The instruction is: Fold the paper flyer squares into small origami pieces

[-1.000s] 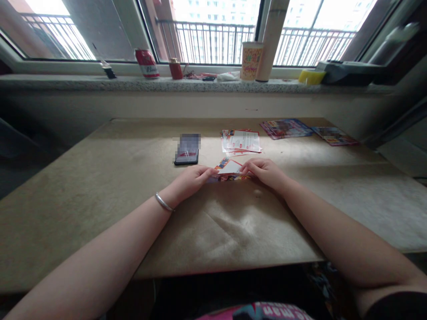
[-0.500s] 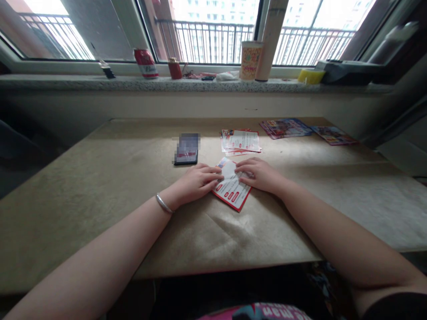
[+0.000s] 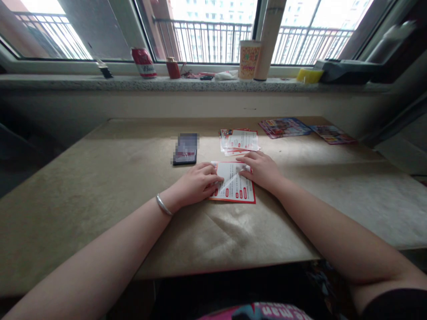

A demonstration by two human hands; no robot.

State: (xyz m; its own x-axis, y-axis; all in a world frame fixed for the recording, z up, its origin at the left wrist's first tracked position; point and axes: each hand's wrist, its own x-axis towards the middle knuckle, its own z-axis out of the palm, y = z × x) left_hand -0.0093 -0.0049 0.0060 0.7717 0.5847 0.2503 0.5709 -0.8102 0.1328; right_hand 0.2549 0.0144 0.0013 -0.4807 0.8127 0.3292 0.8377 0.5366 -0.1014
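Note:
A printed paper leaflet (image 3: 232, 186), white with red borders and red labels, lies on the table in front of me, its near edge roughly level. A crease runs slantwise across it. On its left side rests my left hand (image 3: 201, 181), fingers stretched out over the paper and a silver bangle at the wrist. My right hand (image 3: 262, 171) lies over the upper right part, fingers apart and touching the sheet. Just beyond the leaflet is a loose pile of similar leaflets (image 3: 243, 140).
A phone (image 3: 185, 149) lies left of the pile. Glossy colourful leaflets (image 3: 285, 127) are stacked at the back right, with another bunch (image 3: 333, 134) beside them. On the windowsill (image 3: 200, 84) stand a red can (image 3: 143, 63), a red lighter (image 3: 173, 69) and a paper cup (image 3: 249, 60).
The leaflet has turned from a slanted position to nearly square with the table edge, and lies flatter. My right fingers have shifted slightly up and apart; the left hand has barely moved.

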